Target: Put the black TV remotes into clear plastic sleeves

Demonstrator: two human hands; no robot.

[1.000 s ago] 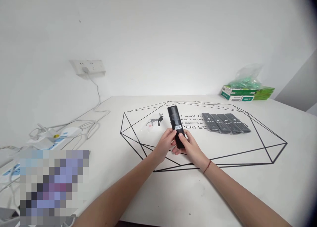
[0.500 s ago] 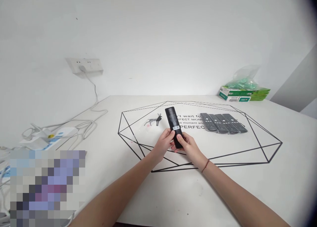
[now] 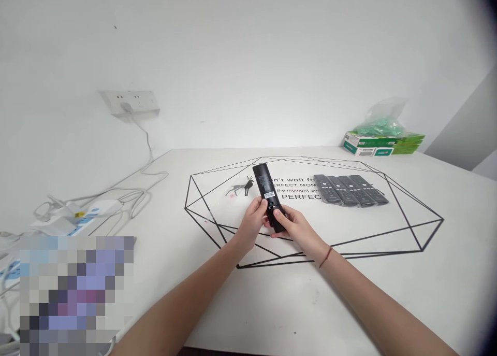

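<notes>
A black remote control (image 3: 263, 179) is held above the white table, its labelled back facing up and its far end tilted to the left. My left hand (image 3: 253, 220) grips its left side near the middle, thumb on the back. Around the lower end is my right hand (image 3: 295, 225), with its thumb pressed on the back just below a small gap that looks like the edge of the battery cover. To the right, several dark remotes (image 3: 349, 191) in clear plastic lie side by side on the table.
Green and white boxes (image 3: 368, 145) with a clear bag (image 3: 382, 122) on top stand at the back right. At the left lie a power strip (image 3: 99, 213) and tangled white cables (image 3: 134, 190). A wall socket (image 3: 132, 102) is above. The table (image 3: 349, 304) bears printed black lines.
The remote's far end has shifted slightly to the left in my hands. A small gap now shows on its back between my thumbs.
</notes>
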